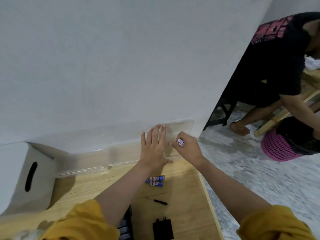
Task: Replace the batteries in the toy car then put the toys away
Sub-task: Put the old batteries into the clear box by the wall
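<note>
The batteries come in two lots: a small white, blue and red bundle is pinched in the curled fingers of the right hand, held up over the far edge of the worktop, while two more blue-and-white batteries lie side by side on the wood, nearer the person and just beside the left forearm. The left hand has a flat, open grip, fingers spread and straight, pressed on a clear plastic box that stands against the white wall. A thin black screwdriver lies on the worktop nearer still, and beyond it toward the bottom edge sit a black cover and, partly hidden under the left arm, a dark toy part whose form I cannot tell. A white bin with a slot handle stands at the left. To the right, on the floor, another person sits by a pink basket.
</note>
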Tool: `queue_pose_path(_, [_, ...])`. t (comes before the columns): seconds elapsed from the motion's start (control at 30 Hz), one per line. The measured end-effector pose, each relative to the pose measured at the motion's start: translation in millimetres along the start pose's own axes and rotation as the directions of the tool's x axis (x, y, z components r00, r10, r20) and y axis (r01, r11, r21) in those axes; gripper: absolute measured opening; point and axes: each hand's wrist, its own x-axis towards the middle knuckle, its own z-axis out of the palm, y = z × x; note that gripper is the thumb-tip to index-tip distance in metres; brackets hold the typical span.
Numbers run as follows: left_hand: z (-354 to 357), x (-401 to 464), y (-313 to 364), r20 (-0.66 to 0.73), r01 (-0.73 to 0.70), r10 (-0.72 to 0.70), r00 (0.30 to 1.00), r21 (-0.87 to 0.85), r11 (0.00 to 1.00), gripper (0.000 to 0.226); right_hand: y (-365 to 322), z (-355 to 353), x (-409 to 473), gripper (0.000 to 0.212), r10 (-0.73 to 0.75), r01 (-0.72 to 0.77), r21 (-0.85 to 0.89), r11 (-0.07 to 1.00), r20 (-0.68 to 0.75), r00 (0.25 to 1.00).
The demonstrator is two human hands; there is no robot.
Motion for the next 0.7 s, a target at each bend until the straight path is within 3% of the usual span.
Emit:
queue_pose_path(0.2, [1.6, 2.0, -3.2, -0.009, 0.000, 0.000, 1.000, 0.022, 1.000, 0.152, 3.7, 9.5, 11.9, 0.019, 0.061, -0.035, -0.163, 0.986, 0.156, 0.986])
queue_pose_path(0.47, [1.3, 2.3, -4.3, -0.027, -0.010, 0.010, 1.000, 0.017, 1.000, 0.151, 1.5, 5.6, 11.5, 0.012, 0.033, -0.014, -0.111, 0.994, 0.175, 0.984])
queue_pose_path(0.57, [3.7, 2.1, -5.1, -0.029, -0.010, 0.009, 1.000, -0.003, 1.000, 0.149, 1.7, 0.7, 6.3, 0.012, -0.066, 0.071, -0.049, 0.996, 0.091, 0.994])
queue_pose_path(0.63, [5.3, 2.2, -5.5, -0.031, -0.005, 0.005, 0.999, -0.016, 1.000, 0.150, 0.2, -5.0, -1.3, 0.008, -0.151, 0.148, -0.062, 0.987, -0.061, 0.987])
queue_pose_path(0.7, [6.8, 1.8, -5.2, -0.047, -0.006, 0.005, 0.999, -0.028, 1.000, 0.150, -1.0, -14.6, -7.2, 0.005, -0.288, 0.256, -0.146, 0.956, -0.271, 0.919])
